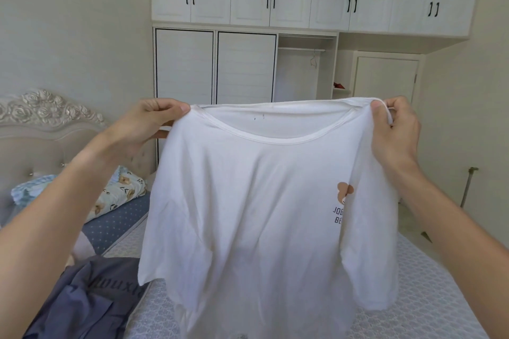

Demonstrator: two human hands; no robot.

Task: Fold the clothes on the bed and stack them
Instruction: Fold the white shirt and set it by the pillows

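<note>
While held up by its shoulders above the bed [429, 283], a white T-shirt [259, 201] hangs open and unfolded.

Item: white T-shirt, round neckline uppermost, small brown bear print with dark lettering below the right hand's fingers. Left hand [148, 124]: fingers closed, pinching the shoulder seam at the neckline's end. Right hand [394, 129]: fingers closed, cloth bunched in the grip at the other shoulder. Both sleeves droop below the fingers; hem out of view. Below the left hand: grey garment [91, 300] crumpled on the bed; floral pillow [118, 192] near the carved headboard [41, 113]. Beyond the fingers: white wardrobe [242, 63].
</note>
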